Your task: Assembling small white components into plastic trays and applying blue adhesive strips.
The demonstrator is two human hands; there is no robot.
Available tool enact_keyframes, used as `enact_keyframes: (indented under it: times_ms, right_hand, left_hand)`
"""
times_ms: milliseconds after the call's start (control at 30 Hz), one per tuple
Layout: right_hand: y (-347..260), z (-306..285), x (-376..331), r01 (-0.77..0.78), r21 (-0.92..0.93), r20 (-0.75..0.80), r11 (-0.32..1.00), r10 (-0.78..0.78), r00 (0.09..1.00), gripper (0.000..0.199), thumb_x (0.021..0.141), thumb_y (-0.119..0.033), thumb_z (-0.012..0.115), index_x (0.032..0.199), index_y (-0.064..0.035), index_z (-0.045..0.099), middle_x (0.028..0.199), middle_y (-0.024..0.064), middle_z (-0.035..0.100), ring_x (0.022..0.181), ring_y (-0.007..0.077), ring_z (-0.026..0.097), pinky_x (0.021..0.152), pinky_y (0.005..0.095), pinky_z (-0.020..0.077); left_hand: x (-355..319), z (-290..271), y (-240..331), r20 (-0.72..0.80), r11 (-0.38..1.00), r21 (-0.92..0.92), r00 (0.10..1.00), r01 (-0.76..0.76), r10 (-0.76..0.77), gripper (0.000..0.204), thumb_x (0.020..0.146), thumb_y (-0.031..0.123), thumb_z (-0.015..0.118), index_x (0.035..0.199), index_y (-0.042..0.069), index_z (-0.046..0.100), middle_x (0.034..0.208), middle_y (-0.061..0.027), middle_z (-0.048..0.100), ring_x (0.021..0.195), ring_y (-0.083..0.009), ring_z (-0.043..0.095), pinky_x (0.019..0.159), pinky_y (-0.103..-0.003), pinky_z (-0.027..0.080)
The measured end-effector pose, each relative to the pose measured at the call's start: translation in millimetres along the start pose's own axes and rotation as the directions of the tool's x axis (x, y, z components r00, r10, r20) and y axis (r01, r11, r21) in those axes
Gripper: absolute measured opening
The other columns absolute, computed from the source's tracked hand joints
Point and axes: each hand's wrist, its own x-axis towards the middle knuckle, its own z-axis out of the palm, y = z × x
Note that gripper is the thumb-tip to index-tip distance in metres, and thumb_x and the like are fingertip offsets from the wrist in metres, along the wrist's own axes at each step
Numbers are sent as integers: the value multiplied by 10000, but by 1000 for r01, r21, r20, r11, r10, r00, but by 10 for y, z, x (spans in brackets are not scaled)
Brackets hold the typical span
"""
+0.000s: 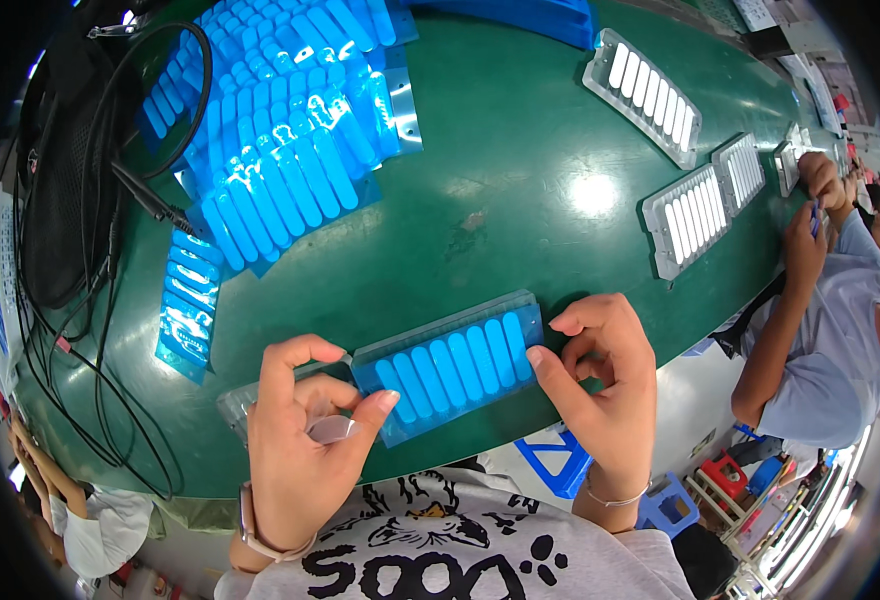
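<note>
In front of me lies a blue film sheet (450,375) with a row of rounded blue strips. It lies over a clear plastic tray (440,322), whose far edge shows behind it. The thumb of my left hand (310,430) is on the sheet's left edge, its fingers curled. A small translucent, rounded piece (333,429) shows inside that hand; what it is I cannot tell. My right hand (605,385) pinches at the right edge, thumb tip against the sheet and index finger bent above. Another clear tray (235,408) lies partly hidden behind my left hand.
Many overlapping blue strip sheets (280,150) cover the far left of the green table (500,240). Black cables (90,350) and a black bag (70,190) lie at left. Trays with white strips (695,222) stand at right, near a co-worker's hands (815,200). A blue bin (530,15) is at the back.
</note>
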Motion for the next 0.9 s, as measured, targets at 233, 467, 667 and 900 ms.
enact_keyframes:
  times_ms: [233, 467, 667, 900]
  right_hand:
    - [-12, 26, -12, 36, -88, -30, 995, -39, 999, 248, 705, 28, 690, 930, -71, 658, 880, 49, 500, 609, 77, 495, 485, 195, 406]
    - [-20, 25, -24, 29, -115, -30, 993, -33, 999, 270, 703, 26, 692, 952, -76, 672, 871, 55, 500, 603, 86, 495, 491, 203, 411]
    - [-58, 16, -146, 204, -427, 17, 881, -218, 976, 310, 698, -69, 747, 1001, -76, 678, 896, 79, 493, 667, 174, 477, 583, 288, 401]
    - [-144, 30, -179, 286, -634, 91, 719, -297, 950, 386, 699, -133, 756, 1071, -90, 663, 931, 81, 485, 746, 224, 442, 662, 329, 372]
  left_hand:
    - [-4, -6, -7, 8, 1000, 8, 1000, -8, 8, 411, 766, 21, 719, 1057, 25, 428, 564, -36, 584, 476, -59, 486, 467, -203, 351]
    - [-5, -8, -2, 11, 1000, 5, 1000, -9, 9, 408, 766, 20, 719, 1051, 28, 427, 568, -38, 588, 471, -62, 488, 467, -202, 353]
    - [-13, -29, -10, 10, 1000, -1, 1000, -11, 11, 408, 770, 29, 722, 1048, 32, 423, 576, -38, 596, 473, -70, 498, 466, -208, 361]
    - [-14, -25, 113, -3, 983, 182, 1000, 22, -22, 415, 774, 42, 706, 1064, 45, 409, 598, -66, 614, 505, -152, 562, 501, -248, 411]
